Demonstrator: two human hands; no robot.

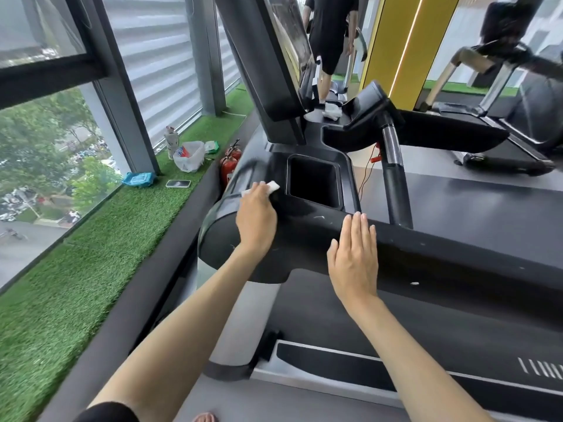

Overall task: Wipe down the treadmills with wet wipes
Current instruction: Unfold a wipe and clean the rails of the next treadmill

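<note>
I stand on a black treadmill (304,178) and look down on its console. My left hand (256,217) presses a white wet wipe (272,187) onto the console's left end, just left of a deep square cup pocket (315,181). Most of the wipe is hidden under my fingers. My right hand (353,254) lies flat, fingers straight, on the black front handrail (457,248) and holds nothing. A blue wet wipe pack (138,179) lies on the green turf ledge at the left.
The turf ledge (91,239) by the window also carries a phone (178,183), a white plastic bag (189,156), a bottle (171,139) and a green pack (211,146). Fire extinguishers (229,166) stand beside the console. A person (330,41) stands ahead; another treadmill (502,117) is on the right.
</note>
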